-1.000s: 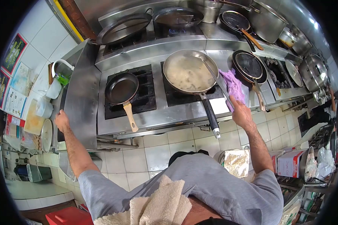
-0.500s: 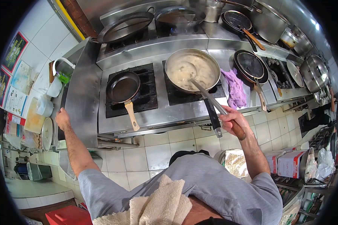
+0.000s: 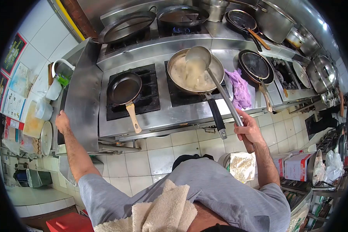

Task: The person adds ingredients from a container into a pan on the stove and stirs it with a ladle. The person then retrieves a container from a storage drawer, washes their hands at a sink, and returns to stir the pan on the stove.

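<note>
My right hand (image 3: 250, 130) is wrapped around the handle of a long steel ladle (image 3: 225, 94). The ladle's bowl is tilted above a deep pan (image 3: 222, 73), and creamy, pale sauce (image 3: 181, 73) runs from it back into the pan. That pan sits on a burner, its black handle pointing toward me. Off to the left, my left hand (image 3: 62, 121) is closed on the edge of a steel side counter (image 3: 81, 120). Between the hands, a small frying pan (image 3: 124, 89) with a light wooden handle rests on the other front burner. A purple cloth (image 3: 239, 89) lies right of the sauce pan.
Two wide pans, one a black pan (image 3: 127, 27), stand on the back burners; a blue flame shows under the right one. Stacked frying pans (image 3: 255, 65) sit at right, near a large pot (image 3: 274, 21). A foil-topped container (image 3: 242, 166) stands on the floor beside me.
The ladle's bowl has risen out of the sauce and tipped, so sauce now pours from it. My right hand has shifted slightly lower and right. My left hand stays on the counter edge.
</note>
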